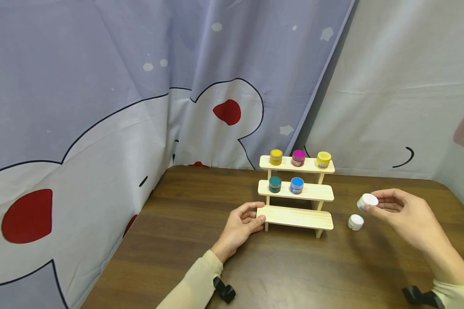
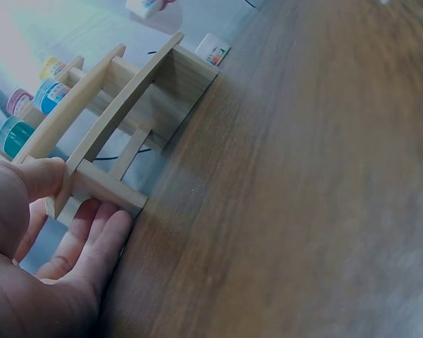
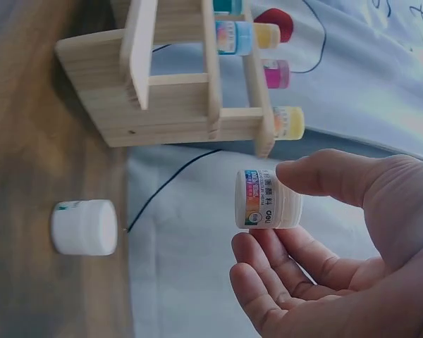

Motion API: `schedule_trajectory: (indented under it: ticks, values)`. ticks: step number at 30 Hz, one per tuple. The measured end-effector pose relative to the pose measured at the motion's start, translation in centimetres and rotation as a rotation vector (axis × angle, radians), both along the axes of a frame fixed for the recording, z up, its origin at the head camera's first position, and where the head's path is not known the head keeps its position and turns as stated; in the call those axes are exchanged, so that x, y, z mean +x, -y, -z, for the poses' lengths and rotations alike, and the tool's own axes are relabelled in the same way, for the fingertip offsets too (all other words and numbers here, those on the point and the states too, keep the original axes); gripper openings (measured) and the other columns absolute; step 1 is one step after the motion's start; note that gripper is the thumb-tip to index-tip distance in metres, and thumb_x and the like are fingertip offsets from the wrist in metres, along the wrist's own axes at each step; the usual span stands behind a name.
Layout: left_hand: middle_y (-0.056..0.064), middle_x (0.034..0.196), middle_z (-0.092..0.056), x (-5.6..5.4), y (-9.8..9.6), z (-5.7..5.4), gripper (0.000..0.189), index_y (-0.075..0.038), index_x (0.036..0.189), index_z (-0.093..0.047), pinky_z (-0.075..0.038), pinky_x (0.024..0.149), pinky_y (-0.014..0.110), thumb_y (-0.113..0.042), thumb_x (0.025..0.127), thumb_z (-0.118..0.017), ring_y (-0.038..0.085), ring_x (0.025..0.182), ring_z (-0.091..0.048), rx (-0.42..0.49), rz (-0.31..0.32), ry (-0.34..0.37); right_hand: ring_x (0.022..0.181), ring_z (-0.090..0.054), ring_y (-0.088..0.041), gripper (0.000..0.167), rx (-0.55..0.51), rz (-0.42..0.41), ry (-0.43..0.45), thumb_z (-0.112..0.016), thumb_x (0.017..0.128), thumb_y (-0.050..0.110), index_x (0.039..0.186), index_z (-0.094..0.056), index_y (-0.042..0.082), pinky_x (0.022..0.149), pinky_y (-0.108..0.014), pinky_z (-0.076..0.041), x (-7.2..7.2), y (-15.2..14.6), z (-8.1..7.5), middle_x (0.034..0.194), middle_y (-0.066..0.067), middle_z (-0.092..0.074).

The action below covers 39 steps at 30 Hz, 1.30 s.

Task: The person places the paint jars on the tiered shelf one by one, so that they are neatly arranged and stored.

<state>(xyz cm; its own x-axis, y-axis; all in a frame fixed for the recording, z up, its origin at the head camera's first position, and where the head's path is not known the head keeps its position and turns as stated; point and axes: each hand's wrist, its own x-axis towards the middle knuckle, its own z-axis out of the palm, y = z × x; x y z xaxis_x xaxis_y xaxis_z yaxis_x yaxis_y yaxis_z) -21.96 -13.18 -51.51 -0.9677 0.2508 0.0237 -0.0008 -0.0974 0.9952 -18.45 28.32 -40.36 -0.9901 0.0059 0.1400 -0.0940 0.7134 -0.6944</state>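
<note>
My left hand (image 1: pixel 239 227) grips the left end of the bottom shelf of a three-tier wooden stand (image 1: pixel 299 217), thumb over the board and fingers below. My right hand (image 1: pixel 406 214) pinches a white paint jar (image 3: pixel 268 201) between thumb and fingers, held above the table to the right of the stand. A second white jar (image 1: pixel 355 222) stands on the table below it. On the top shelf sit a dark yellow jar (image 1: pixel 276 157), a magenta jar (image 1: pixel 298 158) and a bright yellow jar (image 1: pixel 323 159). The middle shelf bears a dark green jar (image 1: pixel 275 184) and a blue jar (image 1: pixel 297 185).
The brown wooden table (image 1: pixel 178 206) carries the stand near its back edge. Behind and to the left hangs a patterned curtain (image 1: pixel 120 141), with a paler cloth (image 1: pixel 390 107) at the right. Black straps with small mounts (image 1: pixel 224 290) circle both wrists.
</note>
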Motion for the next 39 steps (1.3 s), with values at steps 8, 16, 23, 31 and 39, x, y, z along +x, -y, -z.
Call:
schedule_trajectory:
  ticks: [8, 16, 23, 31, 39]
  values:
    - [0.011, 0.109, -0.075, 0.0, 0.2, 0.1, 0.041, -0.012, 0.144, -0.073, -0.069, 0.096, 0.042, -0.005, 0.105, -0.079, 0.024, 0.103, -0.078, 0.001, -0.005, -0.008, 0.091, -0.065, 0.018, 0.054, -0.009, -0.005, -0.026, -0.085, 0.102, 0.041, 0.137, -0.07, 0.003, 0.071, -0.009, -0.054, -1.0, 1.2, -1.7, 0.118, -0.01, -0.081]
    - [0.012, 0.11, -0.075, 0.0, 0.2, 0.2, 0.04, -0.013, 0.143, -0.073, -0.069, 0.096, 0.042, -0.005, 0.104, -0.08, 0.022, 0.103, -0.078, -0.005, -0.005, -0.008, 0.092, -0.066, 0.016, 0.055, -0.011, -0.027, -0.027, -0.084, 0.103, 0.043, 0.139, -0.071, 0.004, 0.074, -0.008, -0.05, -1.5, 2.8, -2.3, 0.122, -0.015, -0.081]
    - [0.015, 0.112, -0.075, 0.1, 0.3, 0.2, 0.041, -0.008, 0.146, -0.071, -0.068, 0.098, 0.045, -0.006, 0.105, -0.079, 0.024, 0.104, -0.077, 0.001, -0.001, -0.026, 0.093, -0.068, 0.013, 0.053, -0.023, -0.05, -0.05, -0.086, 0.101, 0.043, 0.136, -0.073, 0.006, 0.076, -0.009, -0.05, -2.2, 4.6, -2.5, 0.123, -0.017, -0.08]
    - [0.015, 0.112, -0.076, 0.1, 0.3, 0.2, 0.041, -0.009, 0.146, -0.071, -0.068, 0.098, 0.045, -0.006, 0.105, -0.079, 0.025, 0.104, -0.078, -0.004, -0.004, -0.022, 0.095, -0.069, 0.009, 0.053, -0.044, -0.073, -0.038, -0.086, 0.101, 0.042, 0.137, -0.073, 0.005, 0.081, -0.008, -0.051, -3.0, 6.6, -2.4, 0.124, -0.017, -0.08]
    - [0.013, 0.11, -0.075, 0.2, 0.0, 0.0, 0.04, -0.012, 0.144, -0.073, -0.069, 0.097, 0.044, -0.006, 0.105, -0.079, 0.024, 0.103, -0.078, -0.01, -0.008, -0.021, 0.095, -0.07, 0.006, 0.051, -0.072, -0.084, -0.028, -0.088, 0.1, 0.038, 0.135, -0.073, 0.003, 0.078, -0.012, -0.057, -3.7, 7.6, -1.5, 0.123, -0.017, -0.08]
